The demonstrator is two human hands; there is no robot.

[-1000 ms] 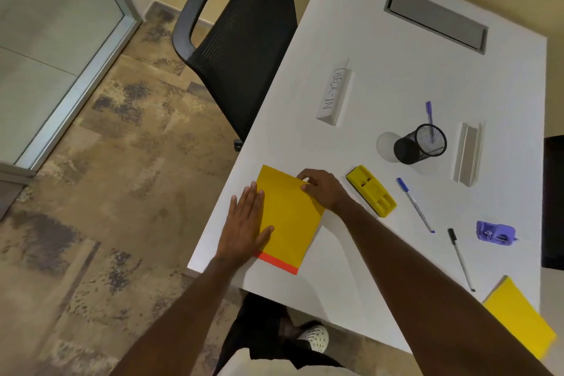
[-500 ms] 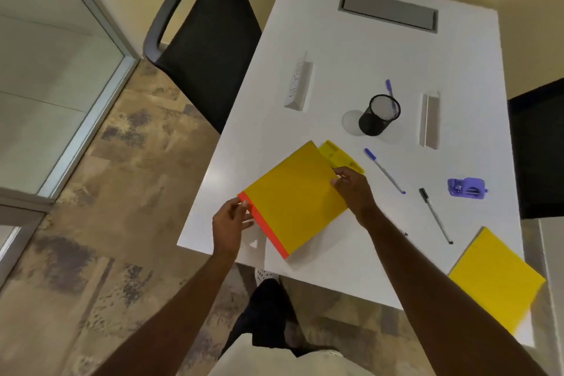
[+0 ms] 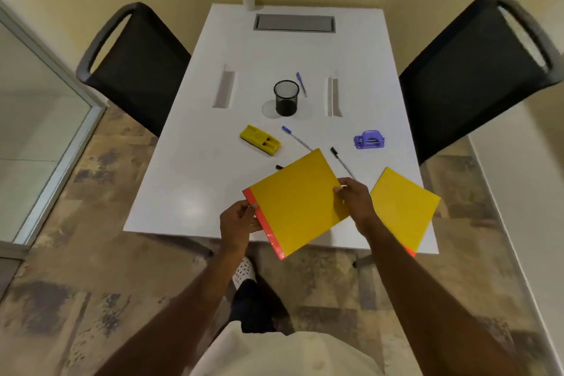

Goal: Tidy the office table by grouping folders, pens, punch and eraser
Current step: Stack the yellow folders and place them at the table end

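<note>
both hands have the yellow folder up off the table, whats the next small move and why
Probably carry the held folder rightward and lay it on the second folder at the table's near right corner. Left hand and right hand pinch opposite edges, and stacking groups the folders.

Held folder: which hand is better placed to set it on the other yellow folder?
Probably the right hand: it grips the held folder on the edge nearest the second folder; the left hand holds the far red-spine side.

I see a smooth white table (image 3: 195,180) with a soft shine near its lower left. The yellow folder (image 3: 297,201) at the middle looks glossy. The black cup (image 3: 286,98) is wire mesh. The purple punch (image 3: 368,140) looks like plastic.
</note>
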